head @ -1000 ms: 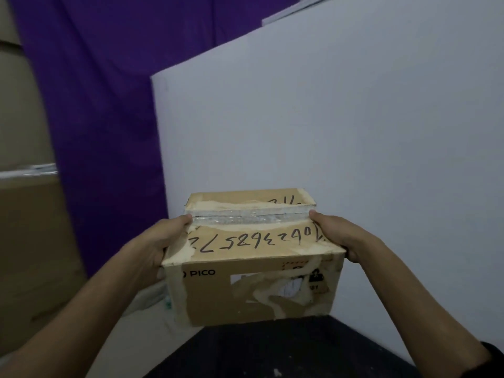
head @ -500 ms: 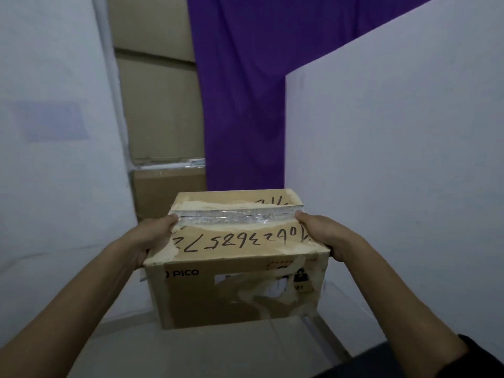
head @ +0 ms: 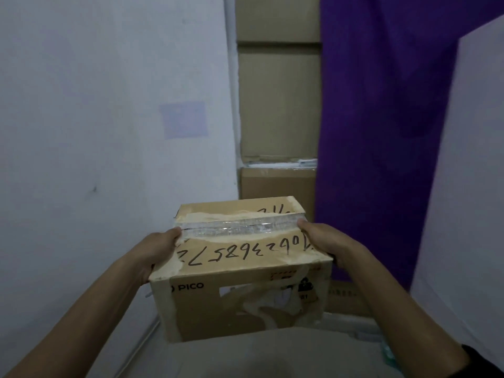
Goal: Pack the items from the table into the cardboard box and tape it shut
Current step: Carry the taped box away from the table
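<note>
Against wall (head: 109, 132), box (head: 240, 271) between hands (head: 161, 252).

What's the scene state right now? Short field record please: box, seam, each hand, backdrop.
box: brown cardboard box marked PICO, handwritten digits on top, flaps closed, torn label patches on the near face
seam: strip of clear shiny tape along the top centre seam
left hand: left hand grips the box's left end, thumb at the top edge
right hand: right hand grips the right end, thumb by the tape's end
support: held up between both hands
backdrop: stacked large cardboard cartons, purple curtain, pale wall
</note>
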Demonstrator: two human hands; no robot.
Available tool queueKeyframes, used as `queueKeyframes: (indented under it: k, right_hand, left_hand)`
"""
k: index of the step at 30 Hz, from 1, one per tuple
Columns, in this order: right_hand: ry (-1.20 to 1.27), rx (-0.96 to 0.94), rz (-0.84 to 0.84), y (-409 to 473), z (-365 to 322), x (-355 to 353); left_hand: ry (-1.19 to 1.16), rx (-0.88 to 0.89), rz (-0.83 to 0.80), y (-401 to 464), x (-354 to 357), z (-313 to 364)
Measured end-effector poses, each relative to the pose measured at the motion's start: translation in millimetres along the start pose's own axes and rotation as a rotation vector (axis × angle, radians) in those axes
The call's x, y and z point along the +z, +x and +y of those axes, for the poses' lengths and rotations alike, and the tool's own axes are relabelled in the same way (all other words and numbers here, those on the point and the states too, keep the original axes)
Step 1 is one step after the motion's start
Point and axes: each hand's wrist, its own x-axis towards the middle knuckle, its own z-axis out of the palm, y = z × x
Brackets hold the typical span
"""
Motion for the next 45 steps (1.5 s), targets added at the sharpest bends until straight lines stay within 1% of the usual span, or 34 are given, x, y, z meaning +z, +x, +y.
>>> queueKeyframes:
  k: [5, 8, 11, 15, 20, 24, 28, 31, 35, 39, 41, 45]
  right_hand:
    - [-0.046, -0.058, -0.103, 96.8, -36.0, 48.1]
    - [-0.078, -0.092, -0.194, 148.0, -51.0, 86.4]
    - [-0.075, -0.099, -0.243, 191.1, -65.6, 117.3]
    - [-0.064, -0.117, -0.281, 247.4, -90.1, 151.6]
    - [-0.052, -0.112, -0.308, 322.5, -126.0, 207.2]
    - [-0.054, -0.117, -0.234, 384.5, -153.7, 249.9]
    - [-0.044, -0.114, -0.228, 443.8, -176.5, 278.8]
    - [-0.038, -0.113, -0.211, 488.3, -190.0, 295.8]
    - [-0.06, -0.114, -0.178, 557.1, -190.8, 322.6]
    - [0.019, -0.055, -0.199, 623.2, -204.6, 337.2]
    - [0.025, -0.042, -0.19, 645.3, -213.9, 341.7]
    - [0.0, -0.009, -0.172, 688.8, -222.2, 358.1]
  left_hand:
    - [-0.012, -0.058, 0.161, 68.1, -23.8, -6.5]
    - [-0.014, -0.085, 0.236, 107.4, -45.0, -17.5]
    - [-0.004, -0.097, 0.277, 147.4, -61.2, -21.3]
    - [0.002, -0.082, 0.291, 209.4, -82.0, -22.2]
    - [0.003, -0.087, 0.272, 310.8, -116.9, -21.4]
    - [0.012, -0.047, 0.269, 399.2, -148.1, -6.8]
    - [-0.002, -0.037, 0.226, 480.9, -164.5, -6.2]
    - [-0.001, -0.041, 0.182, 538.6, -171.2, -8.2]
    - [-0.014, -0.047, 0.121, 620.5, -171.5, -13.6]
    - [-0.016, -0.042, 0.072, 697.6, -167.0, -2.2]
    - [-0.023, -0.051, 0.071, 725.7, -169.3, 2.5]
    - [-0.004, -0.067, 0.015, 785.4, -170.8, 7.4]
